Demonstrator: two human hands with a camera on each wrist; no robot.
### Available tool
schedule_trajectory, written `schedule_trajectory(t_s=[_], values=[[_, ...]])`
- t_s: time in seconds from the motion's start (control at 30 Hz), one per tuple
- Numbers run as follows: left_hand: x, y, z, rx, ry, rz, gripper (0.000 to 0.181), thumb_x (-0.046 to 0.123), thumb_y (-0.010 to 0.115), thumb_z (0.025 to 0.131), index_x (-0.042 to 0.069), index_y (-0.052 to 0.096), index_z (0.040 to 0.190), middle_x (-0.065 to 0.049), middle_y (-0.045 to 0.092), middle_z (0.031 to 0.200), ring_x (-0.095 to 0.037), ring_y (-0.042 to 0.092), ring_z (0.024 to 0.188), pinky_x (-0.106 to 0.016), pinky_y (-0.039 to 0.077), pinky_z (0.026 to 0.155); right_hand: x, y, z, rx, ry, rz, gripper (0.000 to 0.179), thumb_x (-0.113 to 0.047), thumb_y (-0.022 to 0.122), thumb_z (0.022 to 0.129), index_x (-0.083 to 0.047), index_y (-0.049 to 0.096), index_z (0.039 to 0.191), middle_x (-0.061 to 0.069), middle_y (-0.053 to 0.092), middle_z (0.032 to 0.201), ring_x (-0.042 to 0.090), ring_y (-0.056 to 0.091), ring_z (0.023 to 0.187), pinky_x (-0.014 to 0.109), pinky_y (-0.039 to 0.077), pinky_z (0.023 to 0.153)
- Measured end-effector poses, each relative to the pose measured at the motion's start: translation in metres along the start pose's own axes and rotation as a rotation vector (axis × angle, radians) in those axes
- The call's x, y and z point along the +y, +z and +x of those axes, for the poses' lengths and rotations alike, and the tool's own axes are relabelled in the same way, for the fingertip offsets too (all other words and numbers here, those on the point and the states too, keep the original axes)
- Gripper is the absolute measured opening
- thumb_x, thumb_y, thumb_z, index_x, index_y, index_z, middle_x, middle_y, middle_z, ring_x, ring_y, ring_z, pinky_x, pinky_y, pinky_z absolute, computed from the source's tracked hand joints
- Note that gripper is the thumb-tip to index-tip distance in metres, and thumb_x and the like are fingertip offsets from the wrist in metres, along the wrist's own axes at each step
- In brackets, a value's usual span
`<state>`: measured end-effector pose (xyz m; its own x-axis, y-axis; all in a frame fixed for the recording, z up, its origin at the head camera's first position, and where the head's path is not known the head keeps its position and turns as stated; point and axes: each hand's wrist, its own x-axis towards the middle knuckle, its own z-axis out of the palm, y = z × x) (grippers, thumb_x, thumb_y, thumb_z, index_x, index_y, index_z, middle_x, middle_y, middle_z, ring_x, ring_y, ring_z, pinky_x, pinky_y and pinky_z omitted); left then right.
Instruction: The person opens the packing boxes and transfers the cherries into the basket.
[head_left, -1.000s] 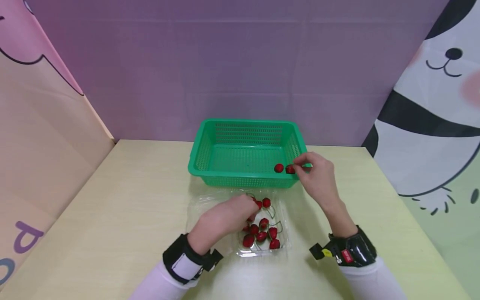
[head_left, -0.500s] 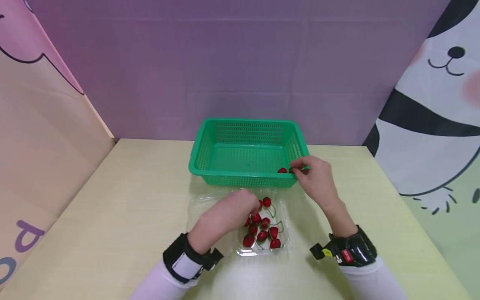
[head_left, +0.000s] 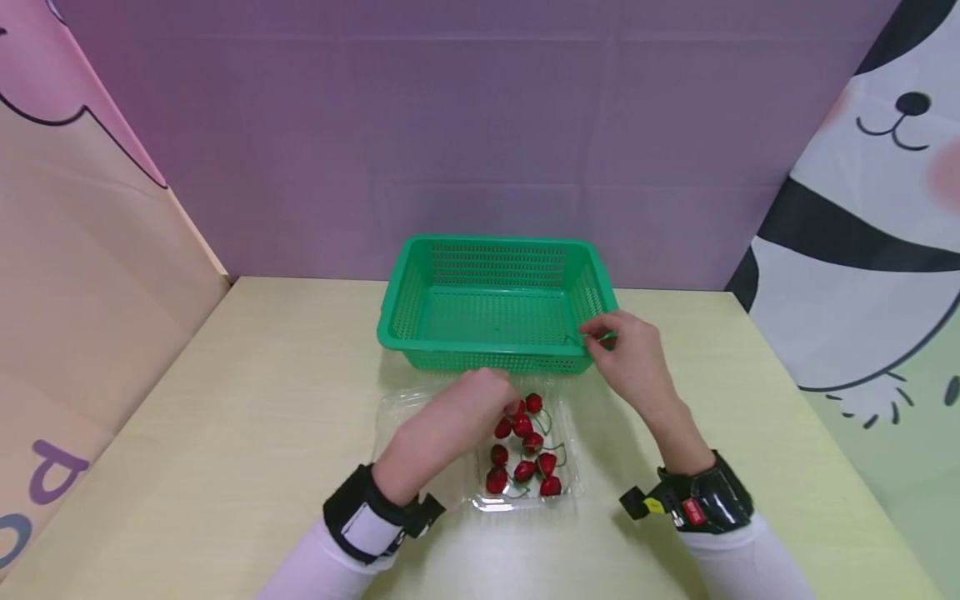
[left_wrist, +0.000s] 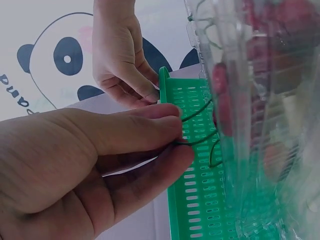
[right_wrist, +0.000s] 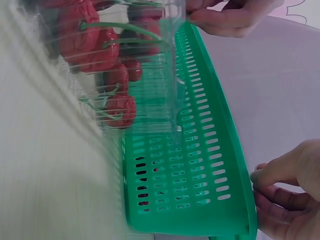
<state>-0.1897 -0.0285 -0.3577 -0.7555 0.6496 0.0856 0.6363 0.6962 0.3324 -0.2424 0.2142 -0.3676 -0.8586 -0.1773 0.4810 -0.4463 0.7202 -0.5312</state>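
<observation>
Plainly, the left hand (left_wrist: 90, 150) pinches two stems (left_wrist: 196, 142).

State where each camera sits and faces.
Head: on the head, facing forward and down at cherries and the green basket; left hand and right hand show.
Left wrist: on that wrist, facing cherries and basket; left hand near, right hand beyond.
Right wrist: on that wrist, facing them too; both hands show.
Wrist views share the basket.

Pale table (head_left: 240, 417); on it, green slotted basket (head_left: 487, 360) toward rear, clear plastic container (head_left: 498, 505) just in front.
</observation>
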Motion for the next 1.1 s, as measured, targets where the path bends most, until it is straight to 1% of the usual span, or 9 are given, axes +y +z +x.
schedule_trajectory(t_s=[0.1, 0.37, 0.5, 0.6, 0.67, 0.73, 0.87, 0.97, 1.1], values=[[-0.001, -0.001, 0.001, 0.021, 0.006, -0.009, 0.024, -0.013, 0.067, 0.088, 0.009, 0.074, 0.082, 0.000, 0.067, 0.082, -0.011, 0.060, 0.075, -0.020, 0.050, 0.061, -0.002, -0.001, 0.000, -0.006, -0.006, -0.007, 0.011, 0.009, 0.071, 0.089, 0.004, 0.076, 0.097, 0.016, 0.071, 0.093, 0.032, 0.067, 0.085, 0.049, 0.058, 0.074], [-0.002, -0.002, 0.002, 0.057, 0.039, 0.034, 0.024, -0.013, 0.069, 0.088, 0.010, 0.075, 0.082, 0.002, 0.062, 0.080, -0.012, 0.061, 0.076, -0.020, 0.050, 0.062, -0.012, -0.004, -0.001, -0.018, -0.055, -0.015, 0.010, 0.004, 0.074, 0.089, 0.003, 0.075, 0.099, 0.015, 0.070, 0.095, 0.031, 0.067, 0.088, 0.051, 0.058, 0.076], [-0.003, -0.003, 0.002, 0.067, 0.032, 0.000, 0.024, -0.013, 0.068, 0.088, 0.009, 0.073, 0.081, 0.001, 0.062, 0.081, -0.011, 0.059, 0.074, -0.019, 0.049, 0.060, -0.017, -0.005, -0.003, -0.017, -0.088, 0.000, 0.010, 0.004, 0.074, 0.090, 0.002, 0.075, 0.100, 0.013, 0.071, 0.097, 0.031, 0.067, 0.090, 0.050, 0.059, 0.078], [-0.004, -0.003, 0.002, 0.082, 0.028, -0.020, 0.024, -0.012, 0.068, 0.089, 0.009, 0.072, 0.080, 0.001, 0.062, 0.080, -0.010, 0.057, 0.072, -0.018, 0.048, 0.059, -0.021, -0.007, -0.005, -0.031, -0.108, 0.006, 0.012, 0.004, 0.074, 0.090, 0.001, 0.075, 0.101, 0.013, 0.071, 0.098, 0.029, 0.066, 0.088, 0.047, 0.059, 0.076], [-0.004, -0.004, 0.002, 0.095, 0.035, -0.019, 0.021, -0.011, 0.069, 0.089, 0.008, 0.074, 0.082, 0.000, 0.063, 0.082, -0.010, 0.058, 0.074, -0.018, 0.048, 0.061, -0.024, -0.009, -0.007, -0.062, -0.116, 0.000, 0.012, 0.003, 0.075, 0.090, 0.000, 0.075, 0.101, 0.012, 0.071, 0.097, 0.026, 0.065, 0.086, 0.044, 0.058, 0.073], [-0.005, -0.005, 0.002, 0.116, 0.047, -0.013, 0.018, -0.010, 0.069, 0.090, 0.007, 0.077, 0.086, -0.001, 0.065, 0.085, -0.012, 0.061, 0.077, -0.019, 0.051, 0.064, -0.028, -0.010, -0.010, -0.108, -0.126, -0.010, 0.013, 0.002, 0.075, 0.090, -0.002, 0.074, 0.102, 0.010, 0.071, 0.097, 0.023, 0.063, 0.083, 0.040, 0.057, 0.069], [-0.007, -0.007, 0.001, 0.144, 0.058, -0.002, 0.015, -0.009, 0.070, 0.092, 0.004, 0.078, 0.094, -0.004, 0.067, 0.090, -0.016, 0.066, 0.083, -0.020, 0.054, 0.068, -0.037, -0.012, -0.015, -0.200, -0.173, -0.027, 0.011, 0.000, 0.075, 0.090, -0.006, 0.074, 0.100, 0.003, 0.071, 0.094, 0.017, 0.063, 0.078, 0.033, 0.055, 0.063], [-0.008, -0.009, 0.000, 0.156, 0.061, 0.004, 0.015, -0.009, 0.069, 0.092, 0.003, 0.078, 0.095, -0.005, 0.068, 0.091, -0.018, 0.067, 0.084, -0.021, 0.055, 0.069, -0.044, -0.014, -0.018, -0.255, -0.206, -0.037, 0.010, 0.000, 0.076, 0.089, -0.008, 0.073, 0.095, -0.002, 0.070, 0.088, 0.013, 0.061, 0.074, 0.030, 0.054, 0.062], [-0.008, -0.013, 0.001, 0.182, 0.059, -0.001, 0.017, -0.011, 0.070, 0.090, 0.002, 0.078, 0.099, -0.007, 0.070, 0.096, -0.020, 0.070, 0.088, -0.023, 0.057, 0.072, -0.052, -0.019, -0.023, -0.364, -0.209, -0.079, 0.012, -0.002, 0.079, 0.088, -0.012, 0.071, 0.087, -0.009, 0.064, 0.080, 0.009, 0.058, 0.072, 0.029, 0.053, 0.063]])
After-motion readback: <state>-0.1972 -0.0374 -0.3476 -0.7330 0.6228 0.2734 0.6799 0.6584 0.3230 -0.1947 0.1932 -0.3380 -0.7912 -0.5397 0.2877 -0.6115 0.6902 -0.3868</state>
